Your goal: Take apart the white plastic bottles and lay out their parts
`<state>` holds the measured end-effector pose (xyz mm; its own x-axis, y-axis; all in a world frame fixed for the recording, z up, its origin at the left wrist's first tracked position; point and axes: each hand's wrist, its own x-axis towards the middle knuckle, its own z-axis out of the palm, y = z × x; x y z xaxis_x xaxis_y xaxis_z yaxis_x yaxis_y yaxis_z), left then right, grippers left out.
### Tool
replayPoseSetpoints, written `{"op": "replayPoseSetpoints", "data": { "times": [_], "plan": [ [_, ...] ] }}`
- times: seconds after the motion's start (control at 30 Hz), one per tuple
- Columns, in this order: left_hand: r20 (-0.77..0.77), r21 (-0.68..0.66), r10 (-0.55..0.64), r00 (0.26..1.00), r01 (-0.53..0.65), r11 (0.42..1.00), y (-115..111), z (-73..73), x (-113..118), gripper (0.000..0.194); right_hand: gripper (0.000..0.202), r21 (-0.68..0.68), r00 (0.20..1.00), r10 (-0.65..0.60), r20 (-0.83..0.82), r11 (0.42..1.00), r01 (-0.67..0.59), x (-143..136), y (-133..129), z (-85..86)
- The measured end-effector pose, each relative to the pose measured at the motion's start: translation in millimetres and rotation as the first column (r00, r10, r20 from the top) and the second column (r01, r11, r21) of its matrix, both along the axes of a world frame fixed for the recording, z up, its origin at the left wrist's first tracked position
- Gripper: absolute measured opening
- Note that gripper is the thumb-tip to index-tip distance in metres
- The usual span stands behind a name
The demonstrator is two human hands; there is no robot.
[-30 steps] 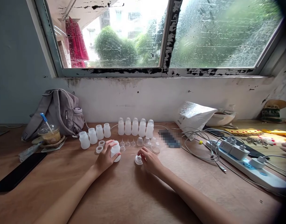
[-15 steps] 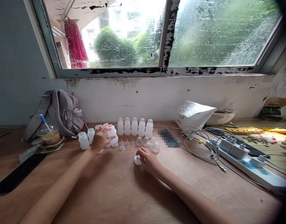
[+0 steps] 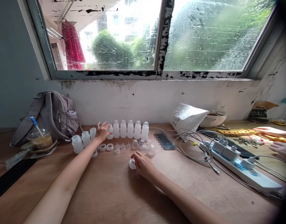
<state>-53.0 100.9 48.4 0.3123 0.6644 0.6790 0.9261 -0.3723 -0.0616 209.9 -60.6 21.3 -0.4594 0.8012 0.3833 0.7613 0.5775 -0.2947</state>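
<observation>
My left hand [image 3: 102, 131] is at the left end of a row of capped baby bottles [image 3: 130, 129]. Its fingers are spread, and the thumb and forefinger are beside the end bottle [image 3: 111, 132], which stands upright. Closer to me, my right hand [image 3: 144, 165] is closed with its fingertips on a white bottle ring [image 3: 132, 164] on the table. Uncapped bottles [image 3: 77, 145] stand left of my left forearm. Between the hands lie white screw rings [image 3: 109, 147], clear nipples [image 3: 123, 146] and clear dome caps [image 3: 151, 151].
A grey backpack [image 3: 51, 115] and an iced drink cup [image 3: 41, 138] are at the left, near a black flat slab [image 3: 12, 177]. At the right are a silvery pouch [image 3: 188, 116], tangled cables [image 3: 196, 152] and a power strip [image 3: 257, 177]. Another person's hand [image 3: 280, 148] shows at the far right.
My left hand has moved back with the bottle, which now stands at the row's left end, and the rings behind it are uncovered. My right hand stays on its ring. The view has shifted slightly.
</observation>
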Motion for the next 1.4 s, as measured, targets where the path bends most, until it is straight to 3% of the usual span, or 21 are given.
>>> {"op": "replayPoseSetpoints", "data": {
  "times": [0.47,0.7,0.8,0.87,0.93,1.0,1.1,1.2,1.4],
  "plan": [
    [-0.006,0.051,0.089,0.996,-0.089,0.995,1,-15.9,2,0.034,0.030,-0.029,0.999,-0.030,0.036,0.999,0.031,-2,-6,7.5],
    [0.051,0.108,0.096,0.994,-0.101,0.989,-7,-10.3,10,0.039,0.024,-0.028,0.990,-0.141,0.027,0.990,0.142,-5,-5,-1.6],
    [0.142,0.169,0.052,0.988,-0.076,0.983,-30,-4.8,22,0.040,0.017,-0.038,0.990,-0.143,-0.007,0.989,0.143,-7,-2,-9.2],
    [0.155,0.147,-0.045,0.987,0.022,0.989,-57,-4.1,34,0.037,0.015,-0.031,0.992,-0.095,-0.080,0.995,0.092,-8,-2,-11.4],
    [0.136,0.059,-0.202,0.970,0.195,0.979,-93,-6.5,44,0.036,0.015,-0.007,0.985,-0.024,-0.172,1.000,0.023,-11,-3,-12.0],
    [0.120,-0.088,-0.336,0.934,0.347,0.934,-129,-10.6,52,0.035,0.015,0.027,0.967,0.056,-0.250,0.998,-0.051,-15,-6,-13.1],
    [0.118,-0.259,-0.442,0.889,0.457,0.851,-168,-15.7,53,0.031,0.014,0.070,0.936,0.169,-0.307,0.985,-0.155,-22,-9,-18.1],
    [0.157,-0.317,-0.459,0.875,0.484,0.815,-182,-18.6,45,0.033,0.013,0.082,0.928,0.232,-0.293,0.973,-0.217,-30,-10,-23.6],
    [0.240,-0.330,-0.436,0.867,0.495,0.804,-178,-23.1,32,0.037,0.016,0.065,0.945,0.286,-0.161,0.958,-0.279,-42,-6,-16.9]
  ]
}}
